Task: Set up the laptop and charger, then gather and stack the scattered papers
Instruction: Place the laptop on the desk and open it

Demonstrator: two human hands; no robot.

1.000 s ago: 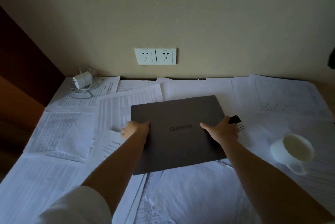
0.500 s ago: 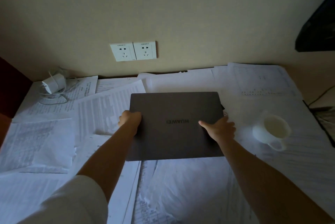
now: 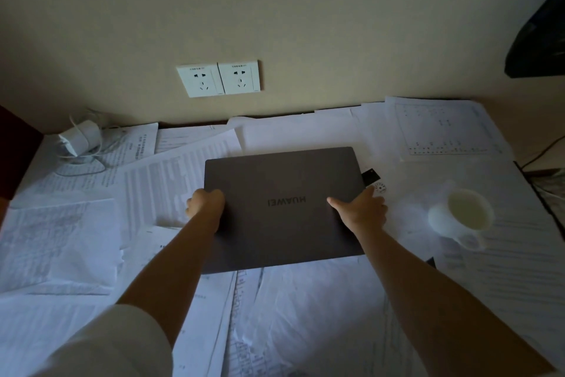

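A closed grey laptop point(image 3: 284, 181) lies flat on scattered white papers point(image 3: 171, 175) in the middle of the desk. My left hand point(image 3: 204, 205) grips its left edge, fingers curled under. My right hand point(image 3: 360, 208) holds the right edge with the thumb on the lid. A white charger point(image 3: 80, 137) with its coiled cable sits on papers at the far left corner. Two white wall sockets point(image 3: 219, 78) are above the desk's back edge.
A white mug point(image 3: 458, 215) stands on papers right of the laptop. A small black item point(image 3: 371, 176) lies by the laptop's right rear corner. A dark object point(image 3: 541, 37) hangs at the upper right, and a cable point(image 3: 544, 150) runs along the right edge.
The laptop has turned from skewed to nearly square with the wall while both hands kept their hold. The small black item beside it, hidden half a second ago, shows again.
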